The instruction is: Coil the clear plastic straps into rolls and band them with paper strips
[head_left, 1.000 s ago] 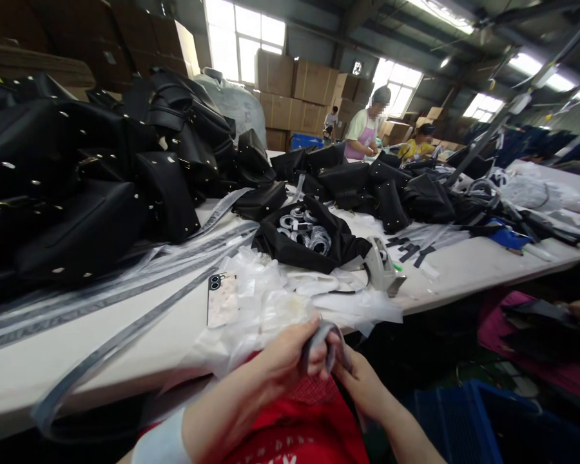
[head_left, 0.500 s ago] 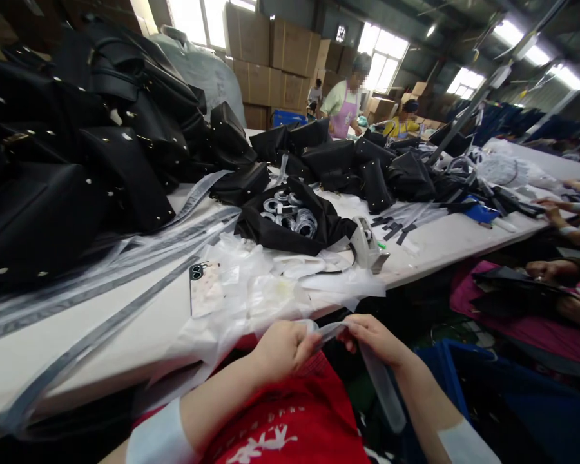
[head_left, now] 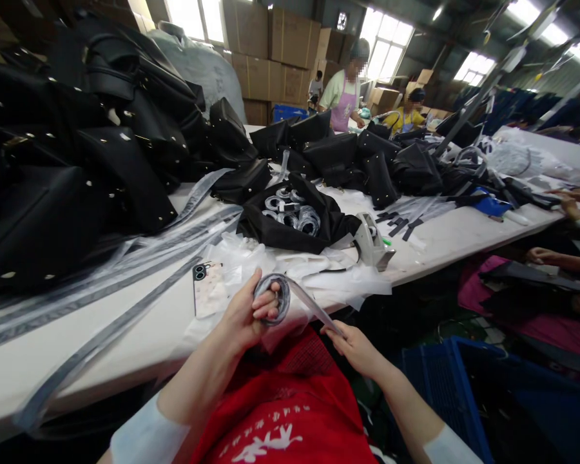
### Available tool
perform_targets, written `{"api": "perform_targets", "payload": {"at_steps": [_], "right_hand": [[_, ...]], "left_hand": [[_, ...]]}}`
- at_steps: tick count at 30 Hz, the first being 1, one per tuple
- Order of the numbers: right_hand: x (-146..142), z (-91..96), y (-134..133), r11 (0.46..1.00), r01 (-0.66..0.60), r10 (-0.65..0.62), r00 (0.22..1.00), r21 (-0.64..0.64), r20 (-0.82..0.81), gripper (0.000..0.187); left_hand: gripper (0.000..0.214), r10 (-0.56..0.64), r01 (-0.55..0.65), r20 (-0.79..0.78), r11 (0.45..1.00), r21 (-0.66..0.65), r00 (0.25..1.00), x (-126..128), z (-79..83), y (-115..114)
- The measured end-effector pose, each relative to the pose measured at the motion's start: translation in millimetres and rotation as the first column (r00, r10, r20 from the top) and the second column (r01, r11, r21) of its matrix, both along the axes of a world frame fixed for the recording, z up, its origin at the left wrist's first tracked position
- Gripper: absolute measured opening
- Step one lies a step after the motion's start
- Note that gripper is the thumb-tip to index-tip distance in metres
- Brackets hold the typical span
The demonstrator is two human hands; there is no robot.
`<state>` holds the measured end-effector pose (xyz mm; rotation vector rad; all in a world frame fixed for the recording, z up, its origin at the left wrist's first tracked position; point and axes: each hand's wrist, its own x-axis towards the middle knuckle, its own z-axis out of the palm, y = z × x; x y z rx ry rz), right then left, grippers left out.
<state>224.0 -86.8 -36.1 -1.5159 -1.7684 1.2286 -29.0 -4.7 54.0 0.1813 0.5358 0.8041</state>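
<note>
My left hand (head_left: 245, 314) is closed around a coiled roll of grey strap in clear plastic (head_left: 273, 298), held just above the table's near edge. The strap's free end runs down to the right into my right hand (head_left: 352, 348), which pinches it over my lap. A phone (head_left: 207, 288) lies face down on the white table (head_left: 140, 328) just left of my left hand. Crumpled clear plastic wrappers (head_left: 314, 274) lie behind my hands.
An open black bag (head_left: 294, 222) full of coiled straps sits mid-table, a tape dispenser (head_left: 371, 241) to its right. Black handbags (head_left: 77, 148) pile up at the left and back. Long wrapped straps (head_left: 101, 335) cross the table. Blue crate (head_left: 444, 386) at right; other people's hands (head_left: 565, 203) at far right.
My left hand has risen toward the table with the strap now wound into a coil. My right hand has dropped lower and draws the strap's free end taut.
</note>
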Motion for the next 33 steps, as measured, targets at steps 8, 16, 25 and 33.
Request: {"api": "perform_targets", "payload": {"at_steps": [8,16,25,33], "right_hand": [[-68,38.6,-21,0.946,-0.316,0.286,0.914,-0.065,-0.289,0.041],[-43,60.2,8,0.979,-0.2,0.125,0.773,-0.051,-0.623,0.063],[7,43.7,25,0.98,-0.133,0.089,0.957,0.147,0.277,0.037],[-23,28.7,15,0.958,-0.055,0.061,0.998,0.282,-0.013,0.054]], "left_hand": [[0.043,0.572,-0.412,-0.435,0.813,0.411,0.696,43,-30.8,18],[0.054,0.861,0.55,-0.357,0.112,0.828,0.362,41,-85.1,-16],[0.044,0.361,0.813,-0.882,0.386,0.436,0.302,42,-78.7,-40],[0.064,-0.305,0.434,-0.544,0.893,0.123,0.782,46,-49.4,-36]]}}
